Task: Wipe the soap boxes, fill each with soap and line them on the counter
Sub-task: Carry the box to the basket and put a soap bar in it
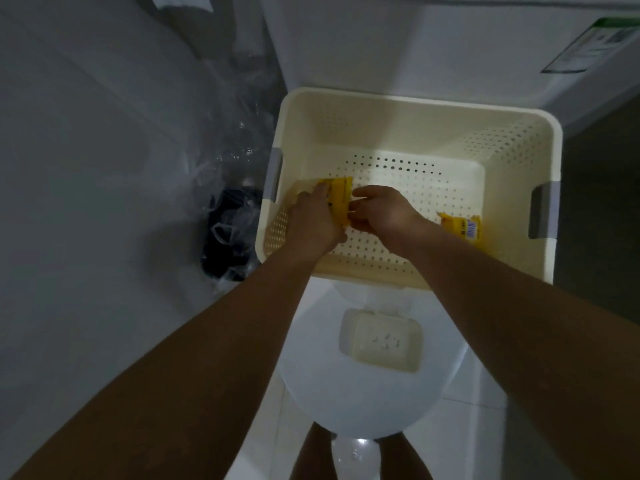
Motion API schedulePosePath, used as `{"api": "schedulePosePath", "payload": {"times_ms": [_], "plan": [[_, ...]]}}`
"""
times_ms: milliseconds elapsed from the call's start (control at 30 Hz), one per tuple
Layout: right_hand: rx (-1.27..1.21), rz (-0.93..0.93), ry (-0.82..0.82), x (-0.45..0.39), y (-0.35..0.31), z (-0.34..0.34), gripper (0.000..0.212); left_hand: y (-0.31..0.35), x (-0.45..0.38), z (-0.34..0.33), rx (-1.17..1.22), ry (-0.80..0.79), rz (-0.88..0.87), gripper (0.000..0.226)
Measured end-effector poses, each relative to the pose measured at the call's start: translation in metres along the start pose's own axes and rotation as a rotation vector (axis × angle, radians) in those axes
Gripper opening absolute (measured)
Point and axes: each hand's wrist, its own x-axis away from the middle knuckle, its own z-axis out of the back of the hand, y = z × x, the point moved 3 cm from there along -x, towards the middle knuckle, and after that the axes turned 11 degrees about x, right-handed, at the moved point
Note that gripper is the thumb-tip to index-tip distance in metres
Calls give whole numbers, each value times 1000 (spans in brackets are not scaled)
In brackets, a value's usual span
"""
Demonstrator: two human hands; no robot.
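Inside a cream perforated basket (408, 105) both my hands hold one yellow soap packet (338, 197). My left hand (313, 221) grips its left side, and my right hand (381, 211) pinches its right edge. A second yellow soap packet (462, 227) with a barcode lies at the basket's right, partly hidden by my right forearm. A pale open soap box (381, 341) sits on the white round lid (360, 403) just below the basket.
The basket rests on a closed white toilet, its tank (398, 39) behind. A bin with a clear plastic bag and dark contents (232, 230) stands at the left against the grey wall. White floor tiles (478, 410) show to the right.
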Motion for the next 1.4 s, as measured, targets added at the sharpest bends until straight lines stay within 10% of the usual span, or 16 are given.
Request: {"api": "schedulePosePath", "payload": {"times_ms": [367,833,1400], "plan": [[0,184,188,55,2,45,37,28,37,16,499,-3,18,12],[-144,223,120,147,26,67,9,43,118,24,1024,-209,20,6],[-277,-12,275,186,126,42,25,-22,175,-28,751,11,-118,18]]}}
